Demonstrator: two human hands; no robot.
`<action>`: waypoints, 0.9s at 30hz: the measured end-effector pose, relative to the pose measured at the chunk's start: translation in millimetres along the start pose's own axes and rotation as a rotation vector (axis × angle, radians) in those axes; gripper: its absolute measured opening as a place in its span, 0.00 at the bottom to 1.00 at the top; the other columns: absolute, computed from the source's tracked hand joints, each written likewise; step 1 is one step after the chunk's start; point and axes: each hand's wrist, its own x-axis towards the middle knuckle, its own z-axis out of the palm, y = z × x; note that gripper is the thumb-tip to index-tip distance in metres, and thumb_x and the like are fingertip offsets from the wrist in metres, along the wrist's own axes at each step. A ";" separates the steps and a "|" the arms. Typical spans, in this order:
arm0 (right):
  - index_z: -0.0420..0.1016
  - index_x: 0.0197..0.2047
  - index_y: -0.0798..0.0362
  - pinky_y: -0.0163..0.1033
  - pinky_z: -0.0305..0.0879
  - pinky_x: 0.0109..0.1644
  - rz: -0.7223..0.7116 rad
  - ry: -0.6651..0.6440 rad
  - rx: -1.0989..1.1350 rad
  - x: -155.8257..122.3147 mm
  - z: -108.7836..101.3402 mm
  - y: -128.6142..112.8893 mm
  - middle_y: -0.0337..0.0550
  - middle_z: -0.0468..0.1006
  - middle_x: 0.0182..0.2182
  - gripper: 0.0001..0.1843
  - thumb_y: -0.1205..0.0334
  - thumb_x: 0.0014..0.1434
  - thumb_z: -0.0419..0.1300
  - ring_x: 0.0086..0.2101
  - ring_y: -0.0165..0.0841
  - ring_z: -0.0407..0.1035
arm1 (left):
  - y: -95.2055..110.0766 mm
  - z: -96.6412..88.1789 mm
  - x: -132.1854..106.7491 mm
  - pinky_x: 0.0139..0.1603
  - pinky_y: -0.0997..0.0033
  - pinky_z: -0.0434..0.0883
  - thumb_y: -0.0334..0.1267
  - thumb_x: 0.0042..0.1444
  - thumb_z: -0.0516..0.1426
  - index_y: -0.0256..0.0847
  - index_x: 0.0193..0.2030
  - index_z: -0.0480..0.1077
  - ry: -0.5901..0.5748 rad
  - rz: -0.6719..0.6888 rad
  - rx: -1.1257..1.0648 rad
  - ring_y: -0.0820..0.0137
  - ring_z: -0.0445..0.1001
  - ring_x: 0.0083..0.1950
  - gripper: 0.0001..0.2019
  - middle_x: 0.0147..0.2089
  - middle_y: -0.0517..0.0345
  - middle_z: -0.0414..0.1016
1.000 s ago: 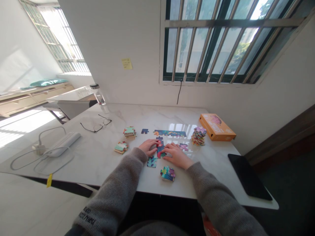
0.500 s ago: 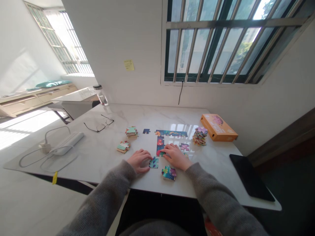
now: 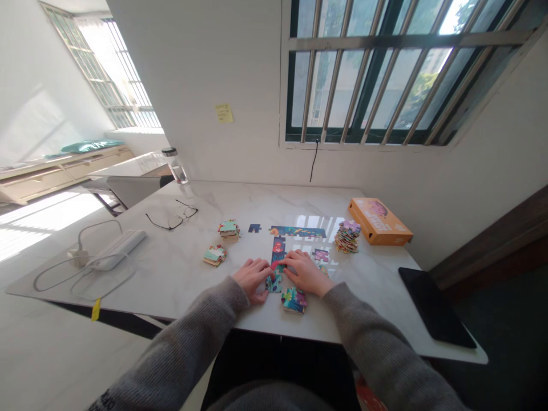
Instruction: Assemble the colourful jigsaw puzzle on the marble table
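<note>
My left hand (image 3: 253,277) rests on the white marble table (image 3: 180,268) with its fingers curled on a teal puzzle piece (image 3: 274,283), pressing it against the lower end of the joined puzzle strip (image 3: 279,249). My right hand (image 3: 306,272) lies flat beside it, fingertips on the strip's lower pieces. A row of joined blue pieces (image 3: 298,232) runs across the top. A small stack of pieces (image 3: 293,300) lies just in front of my hands.
More stacks of pieces (image 3: 347,236) (image 3: 228,229) (image 3: 214,254) and a loose blue piece (image 3: 254,228) lie around. An orange box (image 3: 379,221), glasses (image 3: 172,217), a power strip with cable (image 3: 112,250), a bottle (image 3: 174,165) and a black tablet (image 3: 436,307) stand on the table.
My left hand drew back from the strip to the loose teal piece, then slid it right and up against the strip's lower end. My right hand barely moved.
</note>
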 end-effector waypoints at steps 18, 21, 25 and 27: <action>0.75 0.56 0.48 0.46 0.59 0.53 -0.013 -0.014 0.022 -1.0 -0.8 3.5 0.46 0.74 0.45 0.17 0.64 0.64 0.61 0.48 0.40 0.64 | -1.5 11.8 4.3 0.53 0.56 0.67 0.32 0.48 0.59 0.43 0.53 0.70 0.063 -0.031 -0.056 0.57 0.67 0.52 0.22 0.52 0.49 0.70; 0.75 0.56 0.48 0.46 0.60 0.53 -0.013 -0.013 0.028 -0.8 -0.9 3.8 0.46 0.74 0.45 0.17 0.64 0.63 0.62 0.48 0.40 0.64 | 2.1 10.8 4.5 0.54 0.55 0.67 0.32 0.48 0.59 0.42 0.52 0.70 0.070 -0.056 -0.065 0.56 0.68 0.53 0.21 0.53 0.49 0.71; 0.76 0.53 0.49 0.46 0.60 0.53 -0.001 -0.010 0.018 -0.4 -0.4 3.0 0.46 0.74 0.45 0.15 0.63 0.62 0.63 0.48 0.40 0.64 | 7.3 9.1 4.6 0.54 0.54 0.66 0.37 0.51 0.60 0.43 0.51 0.70 0.084 -0.063 -0.070 0.56 0.68 0.53 0.18 0.52 0.50 0.72; 0.76 0.51 0.50 0.47 0.60 0.53 0.007 -0.003 0.009 -0.2 0.3 2.4 0.46 0.74 0.45 0.13 0.62 0.63 0.63 0.48 0.40 0.64 | 8.7 9.4 4.8 0.54 0.54 0.66 0.38 0.53 0.60 0.43 0.50 0.70 0.087 -0.063 -0.067 0.57 0.69 0.53 0.17 0.52 0.50 0.73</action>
